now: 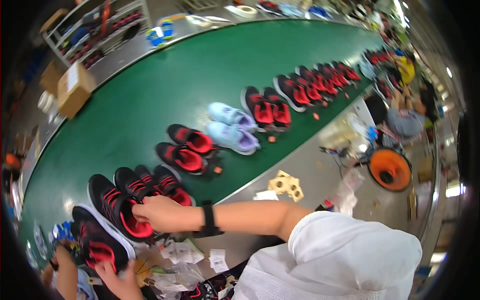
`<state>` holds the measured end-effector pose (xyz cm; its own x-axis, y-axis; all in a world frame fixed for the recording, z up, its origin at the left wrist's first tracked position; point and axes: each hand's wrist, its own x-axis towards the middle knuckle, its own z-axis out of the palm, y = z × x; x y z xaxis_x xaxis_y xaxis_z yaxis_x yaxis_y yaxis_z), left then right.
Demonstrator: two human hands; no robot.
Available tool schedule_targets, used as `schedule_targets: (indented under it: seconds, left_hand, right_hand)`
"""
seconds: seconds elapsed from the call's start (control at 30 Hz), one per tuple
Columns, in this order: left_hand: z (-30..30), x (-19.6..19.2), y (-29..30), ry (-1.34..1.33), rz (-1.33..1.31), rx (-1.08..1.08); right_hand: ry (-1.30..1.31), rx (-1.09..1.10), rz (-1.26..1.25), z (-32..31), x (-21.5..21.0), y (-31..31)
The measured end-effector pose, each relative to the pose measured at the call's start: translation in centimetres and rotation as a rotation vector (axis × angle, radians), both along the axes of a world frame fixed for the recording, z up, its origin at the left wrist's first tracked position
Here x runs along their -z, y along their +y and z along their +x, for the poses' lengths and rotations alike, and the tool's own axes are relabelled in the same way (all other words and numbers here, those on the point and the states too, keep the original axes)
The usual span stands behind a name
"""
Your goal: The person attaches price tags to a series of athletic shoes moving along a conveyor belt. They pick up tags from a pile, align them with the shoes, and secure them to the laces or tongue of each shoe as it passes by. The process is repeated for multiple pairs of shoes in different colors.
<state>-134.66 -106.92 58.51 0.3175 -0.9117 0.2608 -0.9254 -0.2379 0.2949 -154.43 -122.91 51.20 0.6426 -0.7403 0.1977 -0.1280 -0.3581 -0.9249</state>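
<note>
My right hand (pixel 159 214), coming from a bare forearm with a black wristband, grips a black-and-red sneaker (pixel 116 206) by its collar. Its fingertips go into the red-lined opening, so part of the grip is hidden. Closer to me, a second black-and-red sneaker (pixel 94 237) lies tilted beside it. My left hand (pixel 119 281) holds that one at the heel, fingers at the red opening and thumb apart at the side. Just right of the held shoes stand more black-and-red sneakers (pixel 170 181), partly behind my right hand.
Pairs of sneakers line the green conveyor belt (pixel 150 95), including a light blue pair (pixel 230 127). Another person's hand (pixel 62 257) works at the far left. Paper labels (pixel 185 251) and cardboard pieces (pixel 286 185) lie along the near edge. An orange-lined bin (pixel 395 165) stands right.
</note>
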Motion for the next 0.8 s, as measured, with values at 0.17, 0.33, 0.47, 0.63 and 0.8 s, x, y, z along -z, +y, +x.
schedule_targets:
  seconds: [0.17,0.33,0.47,0.63,0.8]
  left_hand:
    - [-20.6,-4.0,-0.8,0.102,0.120,0.387]
    - [-38.1,2.9,-3.1,0.469,0.229,0.723]
    - [-49.0,8.3,-2.8,0.359,0.232,0.847]
    - [-53.7,12.1,-1.5,0.229,0.244,0.800]
    - [-53.5,13.5,-0.5,0.246,0.487,0.870]
  right_hand:
    - [0.150,0.270,-0.105,-24.0,-2.8,5.9]
    - [0.628,0.560,-0.140,-46.6,-0.9,14.2]
    - [0.771,0.621,-0.114,-57.1,1.6,16.9]
    - [0.910,0.586,-0.176,-59.5,5.2,16.5]
    - [0.723,0.757,-0.011,-59.3,5.5,18.0]
